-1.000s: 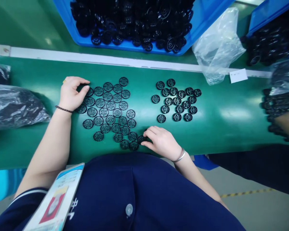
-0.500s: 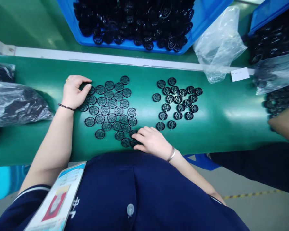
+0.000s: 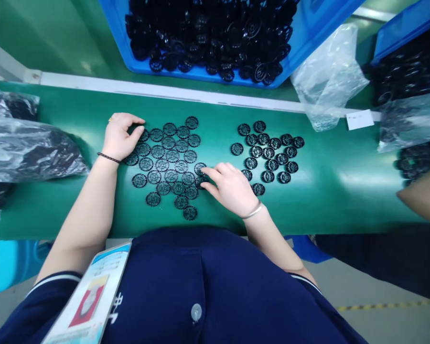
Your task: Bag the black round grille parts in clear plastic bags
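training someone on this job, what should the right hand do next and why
Probably draw the black spoked disc rightward, off the left cluster of discs: the right hand has thumb and finger at it, and it lies on the cluster's right edge, facing the other group of discs.

We see a glossy green surface (image 3: pixel 337 191) with a pale strip (image 3: pixel 129 90) along its far side. On it we have a broad cluster of black spoked discs (image 3: pixel 172 155), many touching, and right of them a smaller group of similar black discs (image 3: pixel 268 153). At our left lie plastic bags (image 3: pixel 32 153) of dark contents; at far right, more dark pieces (image 3: pixel 417 160)
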